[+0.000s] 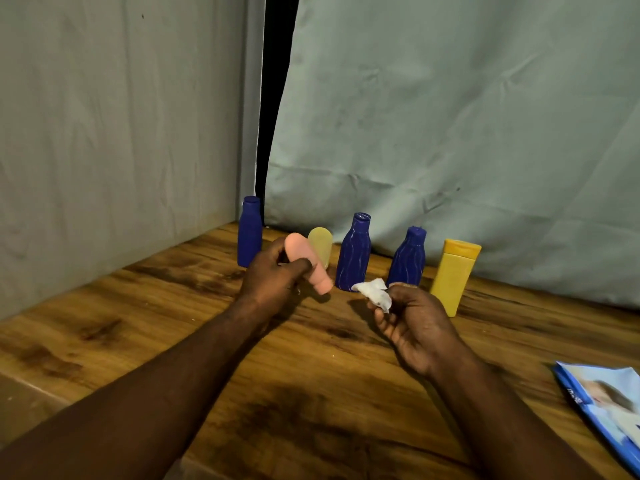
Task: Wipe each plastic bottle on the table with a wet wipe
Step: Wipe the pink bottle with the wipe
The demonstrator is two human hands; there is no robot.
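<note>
My left hand (277, 275) grips a pink plastic bottle (304, 261), tilted with its cap end pointing down and to the right, above the wooden table (311, 393). My right hand (415, 323) pinches a crumpled white wet wipe (375, 292), a short gap to the right of the pink bottle. Behind them stand a plain blue bottle (249, 233), a pale yellow bottle (322, 245) partly hidden by the pink one, two ribbed blue bottles (355, 254) (408, 259) and a yellow bottle (453, 275) standing on its cap.
A blue wet wipe pack (602, 407) lies at the table's right edge. Grey-green cloth (450, 133) hangs behind the bottles, with a dark gap (273, 98) between its panels. A wall (104, 133) bounds the table on the left.
</note>
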